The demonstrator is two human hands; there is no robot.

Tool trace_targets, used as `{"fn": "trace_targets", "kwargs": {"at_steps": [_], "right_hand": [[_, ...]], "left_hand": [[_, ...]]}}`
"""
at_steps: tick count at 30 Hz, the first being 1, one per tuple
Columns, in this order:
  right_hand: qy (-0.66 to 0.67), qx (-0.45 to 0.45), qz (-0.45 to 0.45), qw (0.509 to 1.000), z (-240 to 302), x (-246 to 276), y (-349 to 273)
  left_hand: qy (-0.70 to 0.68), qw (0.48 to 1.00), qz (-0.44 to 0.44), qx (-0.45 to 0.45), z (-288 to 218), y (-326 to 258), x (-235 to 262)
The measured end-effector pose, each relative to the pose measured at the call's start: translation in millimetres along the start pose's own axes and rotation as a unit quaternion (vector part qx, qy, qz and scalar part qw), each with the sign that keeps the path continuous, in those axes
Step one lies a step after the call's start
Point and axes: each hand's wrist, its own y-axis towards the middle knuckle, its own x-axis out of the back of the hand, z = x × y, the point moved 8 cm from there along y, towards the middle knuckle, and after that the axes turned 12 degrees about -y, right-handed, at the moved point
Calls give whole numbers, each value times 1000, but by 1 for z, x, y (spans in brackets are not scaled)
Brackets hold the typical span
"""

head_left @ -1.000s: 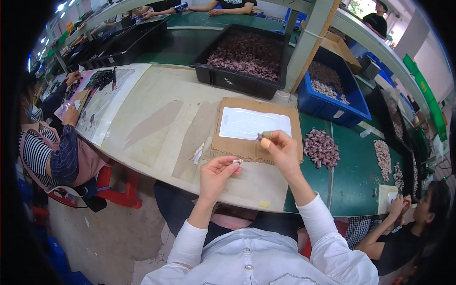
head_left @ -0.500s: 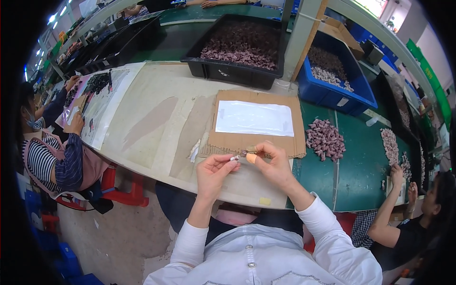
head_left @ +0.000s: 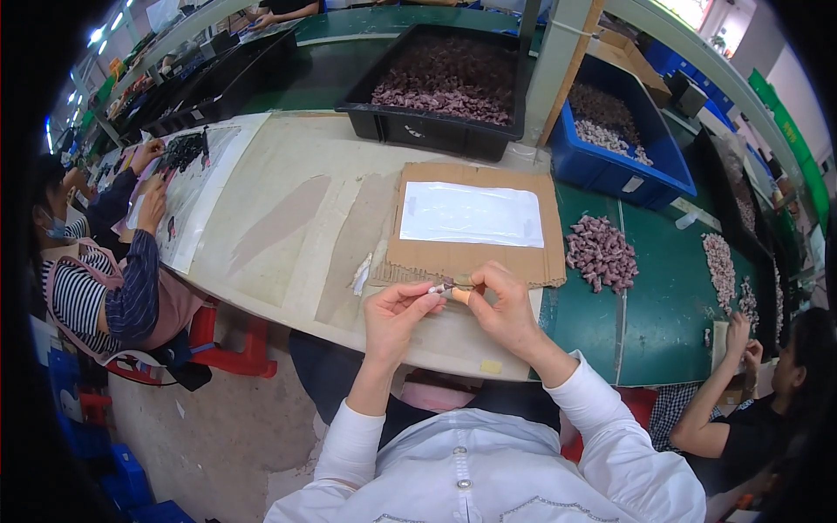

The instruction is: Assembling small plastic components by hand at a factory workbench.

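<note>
My left hand (head_left: 394, 315) pinches a small purple and white piece (head_left: 443, 287) between thumb and fingertips, just in front of a cardboard sheet. My right hand (head_left: 506, 307) meets it from the other side, thumb and forefinger closed at the piece's right end; an orange cover wraps one of its fingertips. Fingers hide much of the piece, so its exact kind is unclear. Behind both hands lies the cardboard sheet (head_left: 554, 228) with a white sheet (head_left: 471, 214) on top. To its right, a pile of similar small purplish pieces (head_left: 602, 254) rests on the green table.
A black bin (head_left: 436, 132) of purplish pieces stands at the back, and a blue bin (head_left: 623, 174) beyond a post (head_left: 547, 78) on the right. Co-workers sit at left (head_left: 113, 288) and right (head_left: 741, 427). A torn white scrap (head_left: 361, 274) lies left of the cardboard.
My fingertips have drawn slightly closer around the small piece, the right fingers shifting their hold. The right co-worker's hands have come together, and the left co-worker's hands have moved.
</note>
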Motion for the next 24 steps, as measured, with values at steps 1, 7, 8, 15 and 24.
{"fn": "trace_targets", "kwargs": {"at_steps": [1, 7, 8, 15, 24], "right_hand": [[0, 0, -1, 1000, -1, -2, -2], [41, -18, 1, 999, -5, -5, -9], [48, -23, -3, 999, -3, -3, -8], [114, -57, 24, 992, -12, -11, -10], [256, -137, 80, 954, -17, -22, -17]], "left_hand": [[-4, 1000, 1, 4, 0, 0, -1], [22, 999, 2, 30, 3, 0, -1], [27, 999, -1, 46, 5, 0, -1], [48, 997, 28, 61, 6, -2, -2], [46, 994, 33, 89, 9, -6, 3]]}}
